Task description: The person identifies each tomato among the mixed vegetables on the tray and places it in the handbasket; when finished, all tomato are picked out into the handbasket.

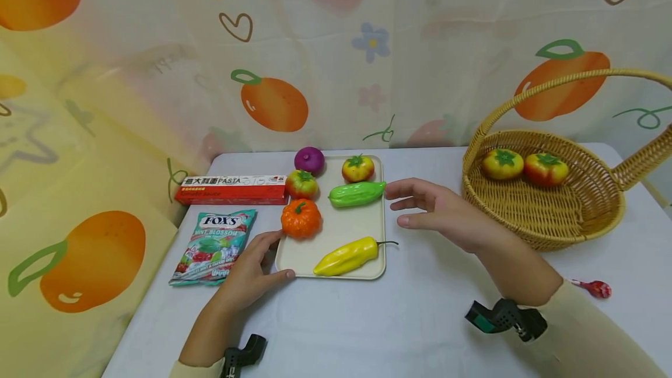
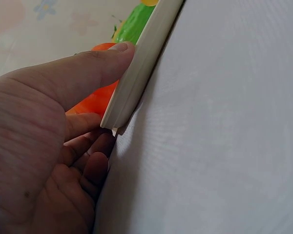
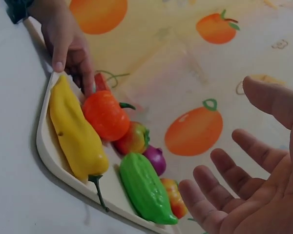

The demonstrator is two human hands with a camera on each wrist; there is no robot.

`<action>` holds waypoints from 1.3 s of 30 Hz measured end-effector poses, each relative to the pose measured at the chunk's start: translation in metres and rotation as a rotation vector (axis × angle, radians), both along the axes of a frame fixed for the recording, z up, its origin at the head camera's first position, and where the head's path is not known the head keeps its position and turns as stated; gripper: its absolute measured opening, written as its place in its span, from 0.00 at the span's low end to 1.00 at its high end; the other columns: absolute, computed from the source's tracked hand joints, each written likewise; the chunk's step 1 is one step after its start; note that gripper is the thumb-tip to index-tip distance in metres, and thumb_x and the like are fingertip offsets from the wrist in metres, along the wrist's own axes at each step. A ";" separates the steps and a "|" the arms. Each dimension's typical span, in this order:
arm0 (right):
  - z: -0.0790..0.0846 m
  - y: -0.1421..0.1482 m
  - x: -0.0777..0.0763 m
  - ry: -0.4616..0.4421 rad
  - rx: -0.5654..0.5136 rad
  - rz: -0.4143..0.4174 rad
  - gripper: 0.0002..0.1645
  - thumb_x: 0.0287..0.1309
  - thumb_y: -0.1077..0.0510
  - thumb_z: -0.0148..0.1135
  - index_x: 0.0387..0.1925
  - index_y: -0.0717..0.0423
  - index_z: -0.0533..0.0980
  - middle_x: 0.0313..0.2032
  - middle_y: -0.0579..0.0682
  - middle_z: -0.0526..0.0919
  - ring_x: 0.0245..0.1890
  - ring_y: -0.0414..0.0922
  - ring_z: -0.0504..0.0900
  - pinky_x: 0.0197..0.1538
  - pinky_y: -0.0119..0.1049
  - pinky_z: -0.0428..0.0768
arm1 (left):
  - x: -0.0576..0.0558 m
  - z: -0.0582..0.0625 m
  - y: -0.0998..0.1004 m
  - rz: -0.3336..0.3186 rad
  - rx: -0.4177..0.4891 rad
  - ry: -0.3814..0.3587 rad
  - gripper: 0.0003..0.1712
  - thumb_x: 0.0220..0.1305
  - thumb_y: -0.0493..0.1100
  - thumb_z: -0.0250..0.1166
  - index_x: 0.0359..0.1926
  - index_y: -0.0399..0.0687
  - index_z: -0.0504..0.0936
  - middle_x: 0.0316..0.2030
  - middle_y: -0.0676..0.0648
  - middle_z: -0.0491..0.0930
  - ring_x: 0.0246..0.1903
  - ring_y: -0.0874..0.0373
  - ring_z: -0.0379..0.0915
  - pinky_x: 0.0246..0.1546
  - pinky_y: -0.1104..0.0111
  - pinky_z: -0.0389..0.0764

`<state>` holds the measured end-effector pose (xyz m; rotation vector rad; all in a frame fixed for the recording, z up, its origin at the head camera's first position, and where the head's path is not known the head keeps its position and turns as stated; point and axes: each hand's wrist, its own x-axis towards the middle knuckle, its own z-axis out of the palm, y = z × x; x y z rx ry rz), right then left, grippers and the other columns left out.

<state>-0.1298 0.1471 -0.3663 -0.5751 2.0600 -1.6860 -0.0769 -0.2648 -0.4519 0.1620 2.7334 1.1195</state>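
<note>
My left hand (image 1: 252, 279) grips the near left corner of a cream tray (image 1: 336, 229). Its thumb lies on the near rim and its fingers are along the left side, partly hidden. My right hand (image 1: 436, 209) is held with loosely spread fingers beside the tray's right edge, holding nothing. Its fingertips come close to the stem end of a green, bumpy cucumber-like vegetable (image 1: 357, 194). Also on the tray are a yellow pepper (image 1: 349, 256) with its stem over the rim, an orange pumpkin (image 1: 301, 219), two red-and-yellow tomatoes (image 1: 301, 184) and a purple onion (image 1: 310, 160).
Left of the tray are a red-and-white pasta box (image 1: 236, 190) and a FOX'S candy bag (image 1: 215, 247). A wicker basket (image 1: 572, 209) with a tall handle stands at the right, two red-and-yellow tomatoes (image 1: 546, 169) inside. A red wrapped lollipop (image 1: 598, 289) lies near my right forearm.
</note>
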 end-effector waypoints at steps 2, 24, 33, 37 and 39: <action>-0.002 -0.005 -0.005 0.004 -0.017 0.012 0.33 0.69 0.57 0.71 0.72 0.56 0.72 0.69 0.55 0.76 0.70 0.61 0.73 0.68 0.49 0.77 | 0.000 0.000 0.000 -0.002 0.003 0.001 0.53 0.57 0.51 0.84 0.80 0.50 0.68 0.75 0.45 0.68 0.75 0.44 0.64 0.70 0.48 0.73; -0.005 -0.070 -0.074 0.013 -0.107 0.106 0.33 0.67 0.64 0.68 0.73 0.55 0.73 0.69 0.53 0.77 0.71 0.57 0.75 0.73 0.50 0.74 | 0.000 -0.001 -0.003 -0.006 0.009 0.012 0.52 0.57 0.49 0.84 0.79 0.50 0.68 0.74 0.46 0.69 0.73 0.45 0.66 0.70 0.47 0.74; -0.006 -0.092 -0.092 0.009 -0.040 0.085 0.33 0.67 0.59 0.71 0.72 0.49 0.75 0.68 0.49 0.76 0.70 0.57 0.75 0.70 0.47 0.78 | -0.002 -0.001 -0.003 -0.009 0.012 0.019 0.52 0.57 0.49 0.84 0.79 0.50 0.68 0.74 0.46 0.70 0.73 0.45 0.66 0.70 0.47 0.75; -0.008 -0.101 -0.099 0.016 -0.033 0.089 0.33 0.68 0.59 0.71 0.72 0.50 0.74 0.69 0.51 0.76 0.70 0.56 0.75 0.70 0.48 0.79 | -0.002 -0.001 -0.003 -0.009 0.017 0.021 0.52 0.57 0.49 0.85 0.79 0.51 0.69 0.73 0.47 0.70 0.72 0.46 0.66 0.69 0.46 0.75; -0.010 -0.106 -0.102 0.027 -0.024 0.094 0.33 0.68 0.59 0.71 0.73 0.50 0.74 0.70 0.53 0.76 0.70 0.55 0.75 0.70 0.48 0.79 | -0.002 -0.001 -0.003 -0.010 0.018 0.022 0.52 0.57 0.49 0.85 0.79 0.50 0.69 0.73 0.47 0.70 0.72 0.46 0.67 0.69 0.46 0.75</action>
